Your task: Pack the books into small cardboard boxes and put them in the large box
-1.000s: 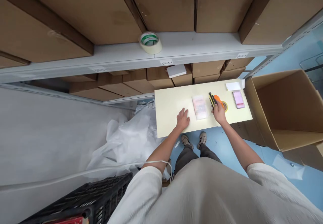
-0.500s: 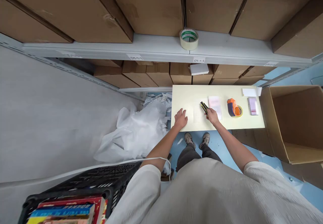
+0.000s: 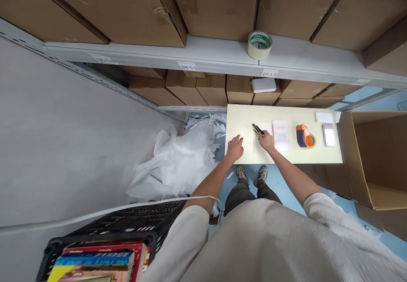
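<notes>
My right hand (image 3: 266, 141) is closed round a black and yellow utility knife (image 3: 258, 129), which points up and to the left over the pale tabletop (image 3: 235, 121). A faint, pale sheet (image 3: 258, 147) seems to lie under the knife and that hand; its outline is hard to make out. My left hand (image 3: 235, 147) lies on the tabletop near its left edge, fingers spread, holding nothing. To the right of my right hand is a pinkish printed booklet or card (image 3: 280, 135), apart from it.
Right on the table are an orange and blue tape dispenser (image 3: 304, 136), a small box (image 3: 329, 135) and a white piece (image 3: 324, 117). An open carton (image 3: 362, 159) adjoins the right end. White scraps (image 3: 181, 159) heap at left. A tape roll (image 3: 260, 45) sits on the shelf.
My right hand has moved left across the table with the utility knife, farther from the pink booklet. My left hand stays near the table's left edge. The whole view has shifted slightly.
</notes>
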Motion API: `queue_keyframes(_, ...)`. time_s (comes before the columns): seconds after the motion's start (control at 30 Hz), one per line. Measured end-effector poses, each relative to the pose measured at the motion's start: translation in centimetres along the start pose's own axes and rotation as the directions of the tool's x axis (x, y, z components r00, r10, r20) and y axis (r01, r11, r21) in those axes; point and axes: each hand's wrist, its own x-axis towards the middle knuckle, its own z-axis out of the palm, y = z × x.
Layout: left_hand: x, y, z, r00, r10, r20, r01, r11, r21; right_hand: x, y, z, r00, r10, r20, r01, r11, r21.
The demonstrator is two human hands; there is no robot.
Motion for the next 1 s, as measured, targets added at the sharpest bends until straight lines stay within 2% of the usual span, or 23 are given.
queue_keyframes(0.1, -0.1, 0.0, 0.0, 1.0, 0.004, -0.007, -0.004, 1.0, -0.002, -0.8, 0.6, 0.1, 1.0, 0.007, 0.005, -0.007, 1.0, -0.02)
queue_keyframes(0.4, 0.0, 0.4, 0.0, 1.0, -0.008, -0.015, 0.008, 1.0, -0.002, -5.7, 3.6, 0.2, 0.999, 0.014, 0.046, -0.013, 1.0, -0.018)
queue_keyframes(0.77, -1.0, 1.4, 1.5, 0.999, -0.03, -0.013, 0.03, 1.0, 0.007, -11.5, 8.1, -1.0, 0.992, -0.014, 0.125, 0.017, 1.0, -0.023)
queue_keyframes(0.9, -1.2, 1.8, 1.8, 0.999, -0.046, -0.012, 0.045, 0.999, -0.012, -12.6, 8.5, -1.9, 0.984, 0.004, 0.179, -0.013, 0.999, 0.052)
queue_keyframes(1.0, -1.3, 2.0, 1.6, 0.999, -0.052, 0.002, 0.052, 0.999, -0.003, -12.4, 8.2, -3.1, 0.986, 0.025, 0.165, -0.055, 0.982, 0.182)
